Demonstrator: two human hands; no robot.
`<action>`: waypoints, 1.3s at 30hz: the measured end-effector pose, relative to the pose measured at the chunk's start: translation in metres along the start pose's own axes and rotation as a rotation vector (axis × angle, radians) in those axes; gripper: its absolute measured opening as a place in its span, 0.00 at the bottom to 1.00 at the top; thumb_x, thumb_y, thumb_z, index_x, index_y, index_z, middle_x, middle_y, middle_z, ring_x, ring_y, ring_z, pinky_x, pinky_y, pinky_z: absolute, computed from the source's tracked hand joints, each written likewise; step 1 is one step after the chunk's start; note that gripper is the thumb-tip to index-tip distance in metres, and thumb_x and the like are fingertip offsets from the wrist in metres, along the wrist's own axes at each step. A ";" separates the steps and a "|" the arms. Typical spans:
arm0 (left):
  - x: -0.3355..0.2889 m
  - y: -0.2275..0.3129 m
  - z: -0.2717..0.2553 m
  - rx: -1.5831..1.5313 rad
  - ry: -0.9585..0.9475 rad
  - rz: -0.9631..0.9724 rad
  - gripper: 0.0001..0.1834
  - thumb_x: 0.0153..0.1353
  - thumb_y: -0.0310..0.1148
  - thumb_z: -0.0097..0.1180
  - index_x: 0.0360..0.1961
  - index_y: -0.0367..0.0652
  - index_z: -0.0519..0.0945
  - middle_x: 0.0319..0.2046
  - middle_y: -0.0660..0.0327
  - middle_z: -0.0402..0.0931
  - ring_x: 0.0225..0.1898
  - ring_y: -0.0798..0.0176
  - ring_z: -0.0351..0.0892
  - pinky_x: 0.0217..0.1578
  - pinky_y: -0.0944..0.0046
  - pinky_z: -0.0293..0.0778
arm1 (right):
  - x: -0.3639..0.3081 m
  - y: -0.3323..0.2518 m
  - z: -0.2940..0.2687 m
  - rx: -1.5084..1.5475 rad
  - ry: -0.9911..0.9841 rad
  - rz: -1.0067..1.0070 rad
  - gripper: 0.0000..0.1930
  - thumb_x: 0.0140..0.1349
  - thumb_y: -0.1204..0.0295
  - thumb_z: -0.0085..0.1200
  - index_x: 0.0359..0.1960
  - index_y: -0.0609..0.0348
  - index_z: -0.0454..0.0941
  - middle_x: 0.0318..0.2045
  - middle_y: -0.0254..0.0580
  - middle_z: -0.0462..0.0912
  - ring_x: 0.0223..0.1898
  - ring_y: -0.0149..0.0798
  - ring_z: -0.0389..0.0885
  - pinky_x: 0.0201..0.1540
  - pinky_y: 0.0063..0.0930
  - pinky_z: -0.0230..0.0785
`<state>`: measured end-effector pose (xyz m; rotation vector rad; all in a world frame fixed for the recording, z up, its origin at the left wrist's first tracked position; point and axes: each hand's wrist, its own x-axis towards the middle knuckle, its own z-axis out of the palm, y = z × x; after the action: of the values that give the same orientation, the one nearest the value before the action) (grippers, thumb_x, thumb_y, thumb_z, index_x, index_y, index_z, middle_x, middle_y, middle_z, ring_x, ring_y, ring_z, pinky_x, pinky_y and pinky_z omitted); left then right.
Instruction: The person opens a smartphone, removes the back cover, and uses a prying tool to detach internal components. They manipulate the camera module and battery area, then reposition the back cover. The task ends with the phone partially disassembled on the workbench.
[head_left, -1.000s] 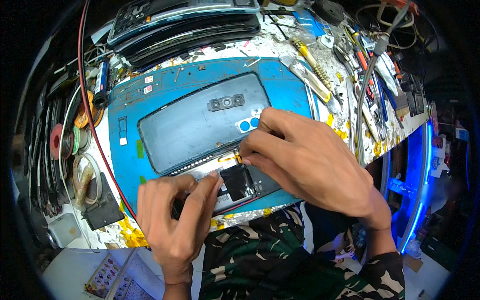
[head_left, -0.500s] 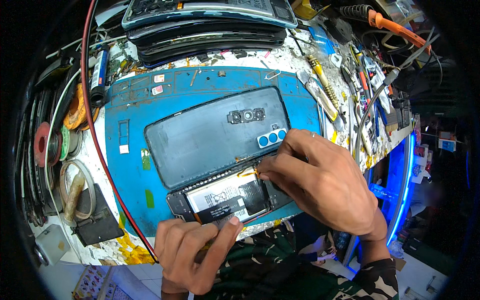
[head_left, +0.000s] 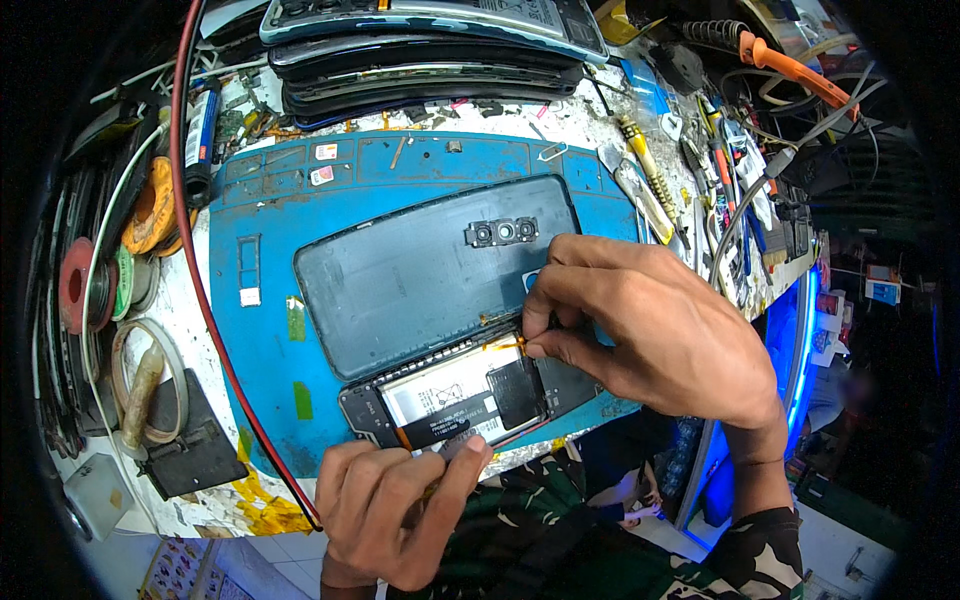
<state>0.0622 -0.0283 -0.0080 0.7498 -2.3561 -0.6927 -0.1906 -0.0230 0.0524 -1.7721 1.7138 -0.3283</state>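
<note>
An opened smartphone [head_left: 520, 395] lies at the mat's near edge, its silver-and-black battery [head_left: 425, 396] exposed. My left hand [head_left: 400, 510] holds its near edge, thumb along the side and fingers curled; the fingertips underneath are hidden. At the phone's far long edge, the thumb and forefinger of my right hand [head_left: 650, 335] pinch at the end of a thin orange flex cable [head_left: 500, 345]. The pinched tip itself is hidden. Just beyond the phone rests its dark back cover [head_left: 390, 280], inner side up, with a camera lens frame [head_left: 503, 232] on it.
A blue work mat [head_left: 250, 340] covers the bench. A stack of phones [head_left: 430, 75] stands at the back. Screwdrivers and tweezers clutter the right side, near an orange-handled soldering iron [head_left: 795, 70]. A red cable [head_left: 195, 260] crosses the left, past spools [head_left: 75, 285].
My right hand has rotated slightly and now covers most of the white strip with blue circles on the back cover. The left hand keeps its hold, and the view has shifted a little.
</note>
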 end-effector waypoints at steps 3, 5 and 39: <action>-0.001 -0.001 0.000 0.001 -0.006 0.000 0.19 0.43 0.25 0.80 0.39 0.48 0.90 0.29 0.68 0.74 0.30 0.63 0.72 0.32 0.58 0.69 | -0.001 0.002 -0.004 0.117 0.014 0.001 0.05 0.58 0.77 0.68 0.35 0.60 0.83 0.31 0.37 0.80 0.32 0.37 0.80 0.33 0.34 0.71; -0.001 -0.002 0.001 0.015 0.004 0.006 0.19 0.43 0.25 0.80 0.39 0.48 0.89 0.30 0.67 0.73 0.30 0.63 0.73 0.32 0.57 0.69 | -0.006 0.004 -0.006 0.235 0.095 0.044 0.06 0.58 0.78 0.68 0.36 0.60 0.84 0.32 0.35 0.81 0.32 0.31 0.79 0.32 0.29 0.69; 0.002 0.006 -0.010 0.222 -0.124 -0.167 0.38 0.41 0.42 0.82 0.56 0.41 0.83 0.65 0.44 0.73 0.63 0.39 0.73 0.63 0.44 0.70 | -0.100 0.008 0.061 0.360 0.524 0.117 0.27 0.56 0.70 0.73 0.56 0.63 0.76 0.57 0.58 0.81 0.50 0.53 0.81 0.51 0.41 0.73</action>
<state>0.0653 -0.0284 0.0040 1.0363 -2.5323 -0.5656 -0.1732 0.0900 0.0263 -1.3880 1.9411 -1.0524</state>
